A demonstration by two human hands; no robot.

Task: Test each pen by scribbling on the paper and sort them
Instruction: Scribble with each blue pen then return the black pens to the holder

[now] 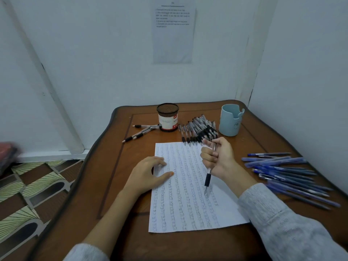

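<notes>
Just below right hand [219, 157] fingers curled round the black-grip pen [208, 178], tip meets paper [188, 208] — scribble short w/ light pressure; left hand [148, 172], fingers relaxed, pins its edge.

brown bench [188, 247]; white paper [188, 204] striped with rows of grey scribble; the pen [207, 179] over it black-gripped, like the pile [199, 129] behind; blue pens [282, 172]; pale blue cup [229, 122]; dark mesh pot [167, 117], red-and-white label; grey sleeve [282, 223]; green-and-brown patterned floor [28, 194].
</notes>
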